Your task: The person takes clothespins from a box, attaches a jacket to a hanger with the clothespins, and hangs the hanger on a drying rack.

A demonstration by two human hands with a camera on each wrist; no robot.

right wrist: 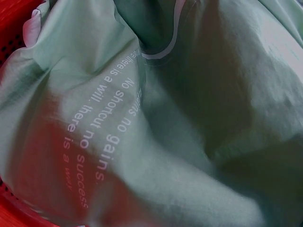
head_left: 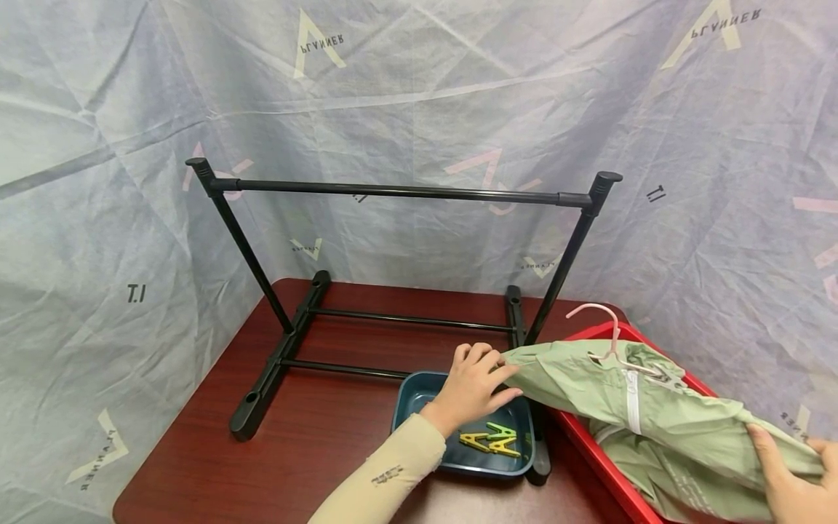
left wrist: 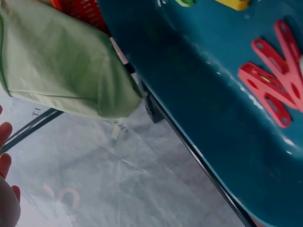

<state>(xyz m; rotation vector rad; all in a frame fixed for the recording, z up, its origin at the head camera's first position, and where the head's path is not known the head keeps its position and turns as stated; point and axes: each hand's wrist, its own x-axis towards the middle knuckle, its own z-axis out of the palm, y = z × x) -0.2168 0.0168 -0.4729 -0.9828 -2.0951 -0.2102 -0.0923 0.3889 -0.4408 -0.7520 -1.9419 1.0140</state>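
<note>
Right hand (head_left: 795,477) is gripping the near side of the green jacket (head_left: 677,411), which is lying across the red basket (head_left: 592,449), pink hanger (head_left: 615,336) sitting at its neck, hook up. Left hand (head_left: 473,386) is resting loose, fingers uncurled, by the sleeve end; can't tell if touching. Blue tray (head_left: 481,469) with clips (head_left: 503,445) is sitting under it. Black rack (head_left: 393,191) is standing beyond. Step looks like straightening cloth: best holding right grip firm, smoothing the sleeve outward, not dragging the hanger sideways.
</note>
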